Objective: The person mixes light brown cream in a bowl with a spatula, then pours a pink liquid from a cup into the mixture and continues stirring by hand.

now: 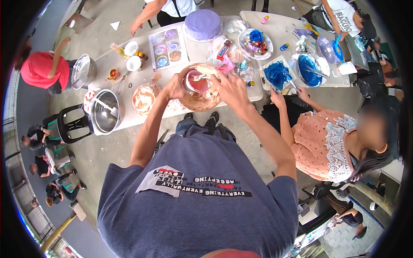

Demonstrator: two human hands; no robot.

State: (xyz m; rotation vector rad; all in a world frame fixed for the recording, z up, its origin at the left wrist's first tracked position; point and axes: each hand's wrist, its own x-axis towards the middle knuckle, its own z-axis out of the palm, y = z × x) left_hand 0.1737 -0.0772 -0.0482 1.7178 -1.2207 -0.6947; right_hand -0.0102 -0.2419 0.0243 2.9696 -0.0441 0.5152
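Observation:
My left hand (174,87) grips the side of a small cup (197,86) with pink cream inside. The cup is tilted above a wide bowl (200,105) smeared with peach-coloured frosting. In my right hand (230,88) is a slim utensil, probably a small spatula (203,76), whose pale end reaches into the cup. My fingers hide most of its handle. Left of the wide bowl, a smaller round container (145,99) holds swirled peach and white frosting.
A purple frosted cake (202,25) stands behind a printed picture sheet (169,46). A steel mixing bowl (105,117) sits at the left table edge. On my right, a co-worker's hands (279,98) work at blue frosting (277,74). A whisk (119,84) lies at left.

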